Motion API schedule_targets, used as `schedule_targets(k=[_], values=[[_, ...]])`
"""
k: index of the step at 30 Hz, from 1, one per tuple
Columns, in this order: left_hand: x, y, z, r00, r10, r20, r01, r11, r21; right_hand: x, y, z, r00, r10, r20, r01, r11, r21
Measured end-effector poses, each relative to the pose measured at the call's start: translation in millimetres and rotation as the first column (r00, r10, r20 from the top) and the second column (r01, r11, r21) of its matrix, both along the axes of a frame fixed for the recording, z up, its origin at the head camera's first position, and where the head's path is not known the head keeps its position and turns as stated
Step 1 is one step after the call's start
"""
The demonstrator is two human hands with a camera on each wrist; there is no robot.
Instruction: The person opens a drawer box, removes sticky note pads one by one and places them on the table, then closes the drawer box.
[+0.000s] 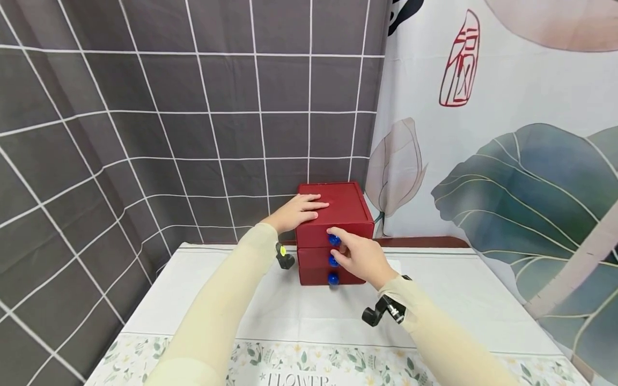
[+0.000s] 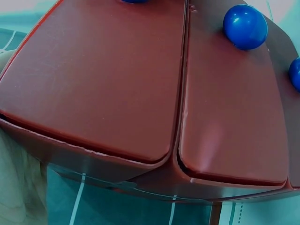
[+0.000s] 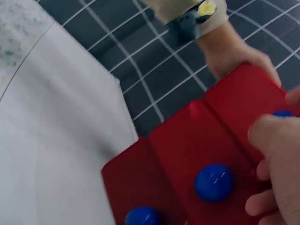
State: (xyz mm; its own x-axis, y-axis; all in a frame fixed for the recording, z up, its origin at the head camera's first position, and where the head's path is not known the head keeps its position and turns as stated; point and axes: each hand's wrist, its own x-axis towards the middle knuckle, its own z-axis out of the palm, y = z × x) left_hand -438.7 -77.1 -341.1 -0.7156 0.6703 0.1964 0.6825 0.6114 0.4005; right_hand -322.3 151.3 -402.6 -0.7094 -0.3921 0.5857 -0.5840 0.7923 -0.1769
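Observation:
A red three-drawer box [image 1: 338,214] with round blue knobs stands on the table, its drawers flush with the front. My left hand [image 1: 298,210] rests on the left part of its top, fingers straight and spread. My right hand [image 1: 359,257] is at the front, index finger right at the upper side of the top knob [image 1: 334,239], thumb lower with a small gap from that knob. In the right wrist view, the thumb partly covers the top knob [image 3: 283,114], and the middle knob [image 3: 213,183] shows fully. Drawer fronts [image 2: 108,79] fill the left wrist view.
The table [image 1: 193,279] has a white cover with a flower-patterned front edge [image 1: 299,354]. Behind it hangs a dark grey checked curtain [image 1: 217,134], and on the right a white curtain [image 1: 483,177] printed with leaves. Black wrist mounts [image 1: 383,311] sit on both sleeves.

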Motion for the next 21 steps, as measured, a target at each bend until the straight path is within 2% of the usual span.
schedule_targets(k=[3, 7, 10, 16, 21], values=[[0.1, -0.1, 0.5, 1.0, 0.001, -0.004, -0.001, 1.0, 0.001, 2.9, 3.7, -8.6, 0.998, 0.021, -0.063, -0.022, 1.0, -0.012], [0.5, 0.3, 0.0, 1.0, 0.003, 0.001, -0.003, 1.0, 0.004, 4.6, 8.8, -23.5, 0.983, 0.043, -0.179, -0.05, 0.998, -0.034], [1.3, 0.3, -0.3, 1.0, 0.01, 0.006, -0.011, 1.0, 0.008, 3.6, 10.1, -32.3, 0.975, 0.045, -0.219, -0.049, 0.999, -0.014], [1.3, 0.0, -0.5, 1.0, 0.002, 0.019, -0.003, 1.0, 0.025, -0.5, 7.5, -50.9, 0.97, 0.031, -0.24, -0.018, 0.998, 0.054], [1.8, -0.8, -0.1, 1.0, -0.002, 0.013, 0.001, 1.0, 0.025, 1.0, -0.1, -55.9, 0.985, -0.008, -0.174, 0.023, 0.996, 0.082]])
